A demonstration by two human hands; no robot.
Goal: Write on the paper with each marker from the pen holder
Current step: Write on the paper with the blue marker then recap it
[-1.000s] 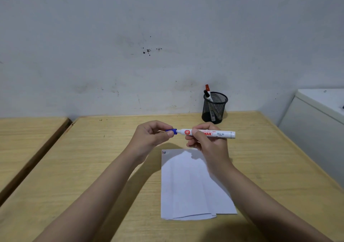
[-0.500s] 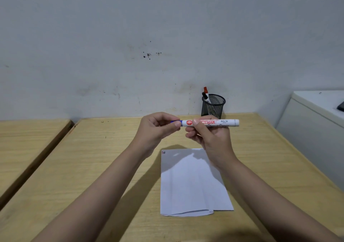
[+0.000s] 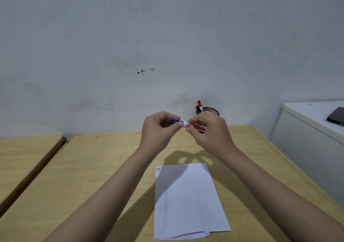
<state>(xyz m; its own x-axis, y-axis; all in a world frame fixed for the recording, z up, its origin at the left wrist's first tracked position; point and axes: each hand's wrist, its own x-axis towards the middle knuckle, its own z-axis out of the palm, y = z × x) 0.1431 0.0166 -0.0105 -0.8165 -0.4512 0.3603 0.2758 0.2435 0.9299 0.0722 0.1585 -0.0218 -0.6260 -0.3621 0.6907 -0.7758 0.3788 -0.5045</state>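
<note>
**Blue marker in both hands, a few strokes already on the paper**

The task looks well under way but not finished. At the far left corner of the paper (image 3: 188, 199) sit a few short upright strokes (image 3: 158, 168), one reddish and the others dark; they are too small to read as letters. That suggests at least two markers have already been used, though which ones cannot be told from the strokes alone.

A white marker (image 3: 188, 125) with a blue cap (image 3: 175, 122) is held level above the table (image 3: 89, 167), between the paper and the wall. The left hand (image 3: 158, 128) pinches the blue cap between thumb and fingertips. The right hand (image 3: 210, 131) is closed around the white barrel, covering most of it, so only the stretch with a red round logo and red lettering shows. The cap seems to sit on the barrel with no gap visible; whether it is being pulled off or pressed back on cannot be told here. Either way, this marker either has yet to write or needs capping and returning.

The black mesh pen holder (image 3: 212, 110) stands at the far edge of the table against the wall, mostly hidden behind the right hand. Two markers poke out of it, one with a red cap (image 3: 199, 103) and one with a black cap (image 3: 198, 108).

The paper is a plain white sheet lying flat near the person, lightly creased lengthwise, with a folded layer showing at its near edge. Nearly all of it is blank.
</note>
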